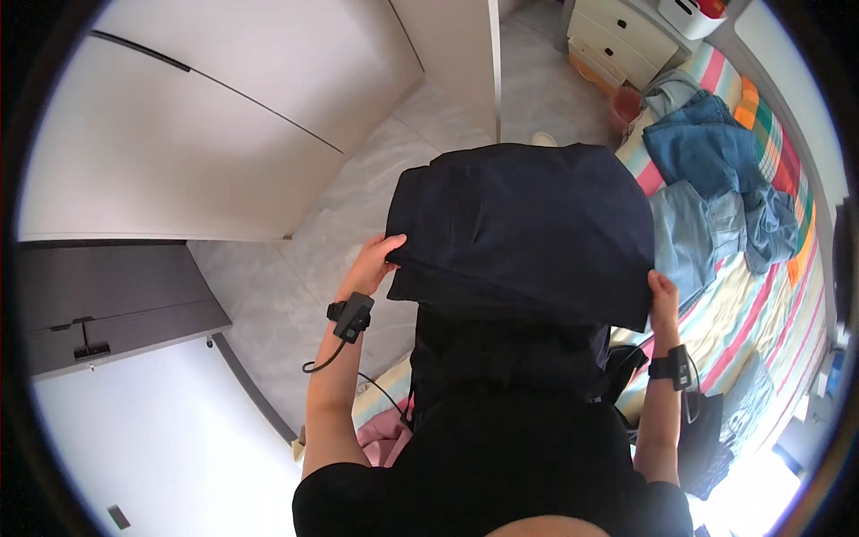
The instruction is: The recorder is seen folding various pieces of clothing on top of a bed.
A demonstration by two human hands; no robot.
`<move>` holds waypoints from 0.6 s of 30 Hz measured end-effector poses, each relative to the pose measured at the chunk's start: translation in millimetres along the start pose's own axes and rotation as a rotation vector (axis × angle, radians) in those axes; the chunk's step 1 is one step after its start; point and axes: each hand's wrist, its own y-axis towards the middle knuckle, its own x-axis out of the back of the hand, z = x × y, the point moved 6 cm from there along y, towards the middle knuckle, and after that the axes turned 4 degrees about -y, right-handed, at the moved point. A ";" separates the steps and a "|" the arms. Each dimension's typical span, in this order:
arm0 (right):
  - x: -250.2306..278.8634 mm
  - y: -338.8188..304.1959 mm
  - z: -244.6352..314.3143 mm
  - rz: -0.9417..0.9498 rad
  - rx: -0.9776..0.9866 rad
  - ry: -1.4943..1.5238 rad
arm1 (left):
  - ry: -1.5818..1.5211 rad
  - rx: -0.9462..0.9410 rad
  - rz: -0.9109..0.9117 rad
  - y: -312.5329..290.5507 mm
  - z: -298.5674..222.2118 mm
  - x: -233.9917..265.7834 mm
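Note:
A dark navy garment is spread out in front of my body, doubled over, with a slit like a pocket on its left part. Whether it is trousers or a top I cannot tell. My left hand pinches its left edge between thumb and fingers. On the opposite side, my right hand grips the lower right corner, thumb on top. The cloth hangs fairly flat between the two hands, above my lap. Its underside is hidden.
Several pieces of blue denim clothing lie on the striped bed to the right. A white drawer cabinet stands at the far right. Pale cupboard doors rise on the left. Pink cloth lies beside my left side.

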 end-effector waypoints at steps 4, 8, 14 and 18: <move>-11.1 -11.1 -11.0 -0.009 -0.008 -0.003 | -0.014 0.012 -0.029 -6.6 5.9 2.7; -10.6 -8.7 -28.7 0.010 -0.031 0.060 | -0.134 0.070 0.074 -9.0 6.7 -3.6; -16.1 -29.4 -9.0 -0.071 0.003 -0.055 | -0.229 0.119 0.070 -0.1 16.5 -2.6; -26.6 -62.2 10.0 -0.086 0.072 -0.020 | -0.246 0.101 0.087 6.9 21.4 -3.0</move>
